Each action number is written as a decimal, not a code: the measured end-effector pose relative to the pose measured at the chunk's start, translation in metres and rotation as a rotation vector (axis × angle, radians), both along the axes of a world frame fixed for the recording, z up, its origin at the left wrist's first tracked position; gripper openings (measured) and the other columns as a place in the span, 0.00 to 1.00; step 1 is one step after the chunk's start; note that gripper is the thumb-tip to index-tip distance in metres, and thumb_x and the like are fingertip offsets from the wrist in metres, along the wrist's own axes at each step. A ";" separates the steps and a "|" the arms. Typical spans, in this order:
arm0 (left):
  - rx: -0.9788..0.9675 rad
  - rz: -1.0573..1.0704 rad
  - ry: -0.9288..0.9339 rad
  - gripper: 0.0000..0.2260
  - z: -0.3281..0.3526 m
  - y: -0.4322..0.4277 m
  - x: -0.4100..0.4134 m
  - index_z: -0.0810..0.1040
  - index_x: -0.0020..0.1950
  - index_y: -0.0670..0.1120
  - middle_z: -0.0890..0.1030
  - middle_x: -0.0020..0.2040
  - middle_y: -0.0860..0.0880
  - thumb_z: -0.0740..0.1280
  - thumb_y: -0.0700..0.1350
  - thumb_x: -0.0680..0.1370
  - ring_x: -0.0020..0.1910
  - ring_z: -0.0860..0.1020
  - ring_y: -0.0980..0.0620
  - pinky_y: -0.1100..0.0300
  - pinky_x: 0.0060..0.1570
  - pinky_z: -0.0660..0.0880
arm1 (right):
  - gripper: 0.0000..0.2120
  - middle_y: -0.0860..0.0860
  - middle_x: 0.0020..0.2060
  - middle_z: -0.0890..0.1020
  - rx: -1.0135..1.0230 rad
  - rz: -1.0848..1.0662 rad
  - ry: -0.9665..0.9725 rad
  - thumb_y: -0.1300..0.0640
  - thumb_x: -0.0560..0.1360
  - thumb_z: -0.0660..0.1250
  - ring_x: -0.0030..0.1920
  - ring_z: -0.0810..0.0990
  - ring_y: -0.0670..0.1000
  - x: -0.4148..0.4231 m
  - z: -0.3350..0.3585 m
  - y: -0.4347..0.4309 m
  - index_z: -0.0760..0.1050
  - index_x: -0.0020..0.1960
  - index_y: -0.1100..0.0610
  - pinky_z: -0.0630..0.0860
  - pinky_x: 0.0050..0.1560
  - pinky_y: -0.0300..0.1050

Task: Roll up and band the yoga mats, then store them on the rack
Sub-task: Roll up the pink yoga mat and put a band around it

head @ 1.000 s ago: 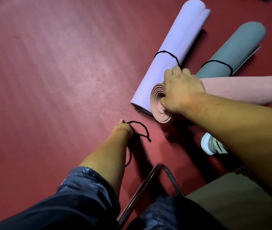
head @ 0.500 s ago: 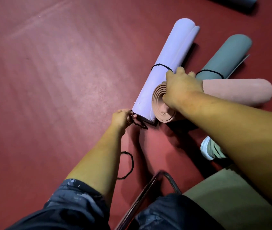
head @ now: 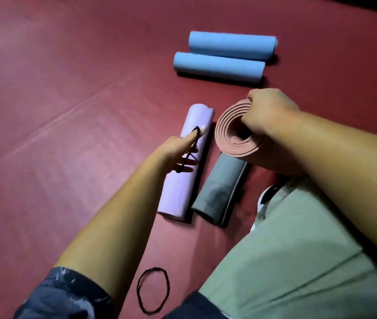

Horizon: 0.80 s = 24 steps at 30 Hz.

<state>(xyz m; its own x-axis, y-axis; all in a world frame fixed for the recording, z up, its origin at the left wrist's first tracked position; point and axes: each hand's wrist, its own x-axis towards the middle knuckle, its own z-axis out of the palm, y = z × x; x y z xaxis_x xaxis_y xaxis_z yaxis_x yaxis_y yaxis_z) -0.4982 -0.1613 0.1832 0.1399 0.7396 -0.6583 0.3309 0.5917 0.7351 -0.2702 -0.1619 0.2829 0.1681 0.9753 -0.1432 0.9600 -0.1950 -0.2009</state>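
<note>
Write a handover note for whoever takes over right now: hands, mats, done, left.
Left hand: fingers spread, black band stretched over them.
Right hand: grips the end of the rolled pink mat, which has no band on it.
Floor: lavender mat and grey mat rolled, side by side. Near blue mat and far blue mat rolled, farther off. Spare band lies by the knee.
Done: all five rolled. Bands on the other four cannot be seen here.
Left: band the pink mat, check the rest, rack them. The rack is not in view.
</note>
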 end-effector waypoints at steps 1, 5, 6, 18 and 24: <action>0.033 -0.104 0.098 0.40 0.020 0.006 0.021 0.80 0.62 0.46 0.84 0.60 0.49 0.71 0.78 0.68 0.51 0.88 0.45 0.41 0.57 0.84 | 0.13 0.58 0.64 0.81 0.029 -0.027 0.021 0.57 0.76 0.67 0.65 0.80 0.63 0.021 0.008 0.000 0.79 0.61 0.52 0.77 0.60 0.52; 0.239 -0.472 0.361 0.46 0.082 0.028 0.115 0.81 0.60 0.48 0.82 0.45 0.50 0.67 0.85 0.62 0.46 0.85 0.51 0.47 0.54 0.84 | 0.05 0.59 0.57 0.84 0.137 -0.156 0.113 0.55 0.74 0.69 0.59 0.81 0.64 0.111 0.031 -0.007 0.76 0.49 0.52 0.75 0.53 0.50; 0.319 -0.542 0.383 0.42 0.094 0.032 0.139 0.82 0.56 0.48 0.79 0.40 0.50 0.67 0.84 0.63 0.41 0.83 0.51 0.51 0.49 0.83 | 0.05 0.58 0.55 0.84 0.165 -0.202 0.145 0.55 0.74 0.70 0.57 0.81 0.63 0.133 0.034 -0.012 0.76 0.48 0.53 0.74 0.51 0.49; 0.969 -1.081 0.392 0.24 0.204 -0.013 0.395 0.84 0.45 0.45 0.77 0.34 0.51 0.73 0.65 0.65 0.35 0.73 0.50 0.51 0.40 0.80 | 0.16 0.56 0.33 0.85 0.426 -0.737 0.455 0.50 0.59 0.67 0.36 0.86 0.61 0.336 0.064 -0.118 0.84 0.41 0.58 0.86 0.40 0.60; 1.069 -1.105 0.477 0.33 0.218 -0.054 0.461 0.78 0.42 0.47 0.82 0.43 0.48 0.71 0.71 0.52 0.38 0.78 0.47 0.61 0.34 0.72 | 0.08 0.59 0.31 0.85 0.401 -0.805 0.636 0.60 0.65 0.69 0.28 0.85 0.63 0.368 0.080 -0.161 0.85 0.41 0.59 0.84 0.28 0.63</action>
<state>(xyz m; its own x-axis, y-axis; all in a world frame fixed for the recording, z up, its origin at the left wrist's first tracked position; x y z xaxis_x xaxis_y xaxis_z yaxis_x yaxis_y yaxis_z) -0.0371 -0.2151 0.4015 0.8340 0.5474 -0.0698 0.5352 -0.7715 0.3440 0.0980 -0.3230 0.3634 0.7833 0.6085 -0.1270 0.2797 -0.5275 -0.8022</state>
